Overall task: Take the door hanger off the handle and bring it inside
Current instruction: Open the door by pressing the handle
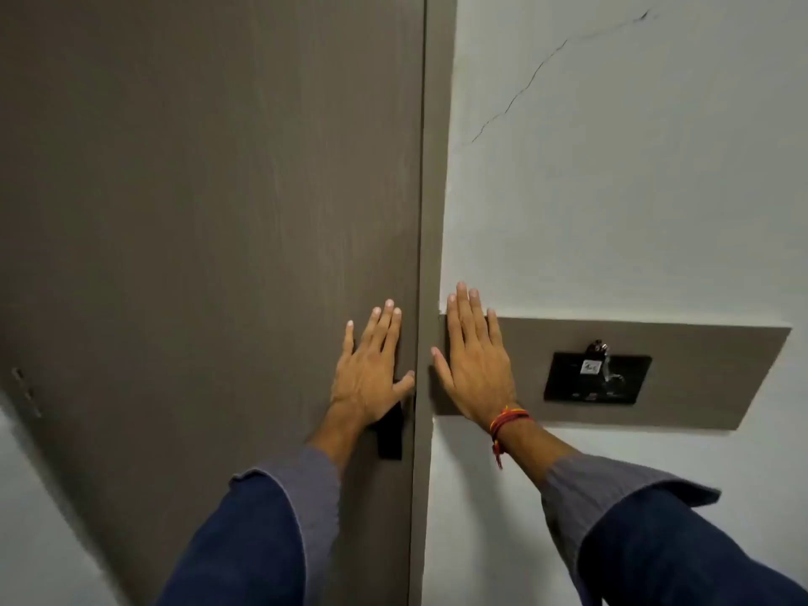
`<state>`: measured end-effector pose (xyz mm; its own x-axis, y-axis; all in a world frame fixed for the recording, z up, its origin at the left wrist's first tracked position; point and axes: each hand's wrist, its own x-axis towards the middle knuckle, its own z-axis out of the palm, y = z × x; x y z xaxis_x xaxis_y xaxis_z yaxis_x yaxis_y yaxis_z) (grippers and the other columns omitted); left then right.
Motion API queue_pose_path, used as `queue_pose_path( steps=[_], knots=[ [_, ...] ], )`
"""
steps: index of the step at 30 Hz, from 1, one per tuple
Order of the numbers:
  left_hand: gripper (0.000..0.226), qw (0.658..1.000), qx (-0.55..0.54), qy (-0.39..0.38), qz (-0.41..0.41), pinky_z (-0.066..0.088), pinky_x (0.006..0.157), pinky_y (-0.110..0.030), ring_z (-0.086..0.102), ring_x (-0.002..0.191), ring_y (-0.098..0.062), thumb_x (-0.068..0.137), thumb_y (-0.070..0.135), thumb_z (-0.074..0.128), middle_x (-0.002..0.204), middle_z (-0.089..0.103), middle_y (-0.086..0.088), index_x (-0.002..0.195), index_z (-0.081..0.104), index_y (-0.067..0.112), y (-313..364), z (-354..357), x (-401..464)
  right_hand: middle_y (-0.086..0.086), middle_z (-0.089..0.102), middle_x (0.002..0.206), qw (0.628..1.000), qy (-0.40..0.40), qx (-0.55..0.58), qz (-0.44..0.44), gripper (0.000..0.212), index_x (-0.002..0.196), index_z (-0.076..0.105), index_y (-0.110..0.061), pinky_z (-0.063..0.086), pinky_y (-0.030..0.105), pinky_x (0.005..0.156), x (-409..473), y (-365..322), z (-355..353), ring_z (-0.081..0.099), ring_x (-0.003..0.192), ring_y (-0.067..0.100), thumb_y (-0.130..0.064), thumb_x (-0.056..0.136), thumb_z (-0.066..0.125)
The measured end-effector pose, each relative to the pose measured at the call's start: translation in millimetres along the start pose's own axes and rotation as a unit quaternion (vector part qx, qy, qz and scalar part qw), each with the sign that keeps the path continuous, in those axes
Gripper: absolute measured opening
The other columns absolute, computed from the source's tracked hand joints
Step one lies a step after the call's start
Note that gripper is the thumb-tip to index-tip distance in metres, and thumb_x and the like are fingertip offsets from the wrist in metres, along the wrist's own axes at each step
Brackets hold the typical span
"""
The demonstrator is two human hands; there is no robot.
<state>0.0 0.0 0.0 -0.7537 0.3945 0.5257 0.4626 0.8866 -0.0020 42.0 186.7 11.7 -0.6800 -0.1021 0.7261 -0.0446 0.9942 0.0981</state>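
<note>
Left hand [371, 369] flat on door [210, 212], right hand [474, 365] on wall panel [699, 378] — fingers spread, empty — black handle [390, 435] half-hidden.

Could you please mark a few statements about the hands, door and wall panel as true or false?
1. The left hand lies flat on the door. True.
2. The right hand holds a door hanger. False: it rests open and empty on the panel.
3. A red thread band circles the right wrist. True.
4. The door stands wide open. False: it sits shut against the frame.
5. The wall shows a crack. True.
</note>
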Motion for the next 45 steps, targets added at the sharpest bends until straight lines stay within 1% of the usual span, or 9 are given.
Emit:
queue_pose_path(
  steps=[4,9,14,19,30,36,39,42,45],
  knots=[
    [0.097,0.998,0.034,-0.042,-0.029,0.005,0.128,-0.058,-0.010,0.160,-0.022,0.097,0.056,0.046,0.172,-0.015,-0.008,0.163,-0.010,0.010,-12.3,46.8,-37.8,0.016,-0.002,0.176,0.999,-0.025,-0.019,0.040,0.085,0.167,0.007,-0.004,0.014,0.053,0.132,-36.6,-23.7,37.8,0.001,0.163,0.030,-0.050,0.106,0.044],
    [0.088,0.993,0.049,-0.097,-0.038,0.011,0.128,-0.060,0.012,0.160,-0.027,0.099,0.052,0.047,0.171,0.018,-0.015,0.162,0.009,0.004,-17.7,92.7,-71.1,0.015,0.002,0.176,0.993,-0.025,-0.042,0.111,0.085,0.167,0.006,-0.006,0.014,0.061,0.129,-52.9,-36.0,79.3,0.002,0.163,0.030,-0.059,0.106,0.034],
    [0.070,0.988,0.035,-0.131,-0.073,0.020,0.127,-0.056,0.048,0.137,-0.029,0.101,0.055,0.044,0.141,0.053,-0.015,0.149,0.040,0.004,-21.3,120.4,-78.4,0.019,0.003,0.173,0.989,-0.012,-0.070,0.126,0.093,0.165,-0.005,-0.003,0.011,0.066,0.127,-46.3,-38.2,103.8,-0.006,0.161,0.032,-0.065,0.106,0.030],
    [0.063,0.986,0.023,-0.118,-0.113,0.040,0.111,-0.045,0.058,0.113,-0.029,0.104,0.060,0.032,0.116,0.066,-0.014,0.124,0.060,0.007,-19.4,131.4,-69.7,0.023,0.012,0.170,0.987,0.009,-0.080,0.138,0.089,0.164,0.009,-0.002,0.014,0.069,0.124,-44.1,-38.2,119.8,0.015,0.159,0.039,-0.064,0.106,0.036],
    [0.078,0.946,-0.207,-0.035,-0.247,0.038,0.104,-0.051,0.059,0.109,-0.029,0.095,0.072,0.026,0.103,0.072,-0.012,0.107,0.068,0.007,-20.4,178.4,-66.0,0.022,0.011,0.166,0.986,0.083,-0.095,0.109,0.091,0.162,0.010,0.001,0.009,0.070,0.123,-43.1,-27.4,139.3,0.014,0.155,0.039,-0.064,0.106,0.039],
    [0.053,0.895,-0.330,0.028,-0.299,0.036,0.104,-0.051,0.052,0.088,-0.020,0.098,0.064,0.045,0.070,0.051,0.003,0.071,0.048,0.018,-10.3,193.3,-72.1,0.022,0.011,0.164,0.986,0.120,-0.078,0.088,0.102,0.158,-0.027,-0.008,-0.015,0.061,0.123,-41.5,-25.9,149.3,0.014,0.154,0.039,-0.065,0.105,0.038],
    [0.050,0.867,-0.382,0.032,-0.319,0.034,0.104,-0.047,0.048,0.088,-0.018,0.100,0.058,0.049,0.065,0.042,0.010,0.062,0.036,0.027,-5.8,195.2,-73.1,0.021,0.013,0.164,0.984,0.128,-0.081,0.092,0.098,0.160,-0.015,-0.006,-0.016,0.061,0.123,-41.1,-25.5,152.6,0.015,0.153,0.039,-0.065,0.104,0.039],
    [0.054,0.827,-0.430,0.027,-0.363,0.030,0.100,-0.041,0.047,0.094,-0.020,0.099,0.059,0.050,0.074,0.049,0.007,0.067,0.047,0.016,-2.5,195.3,-78.0,0.020,0.014,0.164,0.983,0.128,-0.083,0.099,0.094,0.162,0.003,-0.001,-0.017,0.061,0.123,-40.0,-25.1,154.8,0.017,0.153,0.038,-0.065,0.104,0.041],
    [0.059,0.813,-0.450,-0.002,-0.369,0.038,0.106,-0.047,0.057,0.104,-0.029,0.100,0.060,0.048,0.085,0.062,-0.009,0.078,0.058,0.006,-6.8,192.5,-84.1,0.018,0.014,0.165,0.985,0.120,-0.080,0.096,0.094,0.160,-0.005,-0.005,-0.017,0.061,0.123,-39.9,-25.4,154.4,0.016,0.154,0.037,-0.064,0.104,0.041]
  ],
)
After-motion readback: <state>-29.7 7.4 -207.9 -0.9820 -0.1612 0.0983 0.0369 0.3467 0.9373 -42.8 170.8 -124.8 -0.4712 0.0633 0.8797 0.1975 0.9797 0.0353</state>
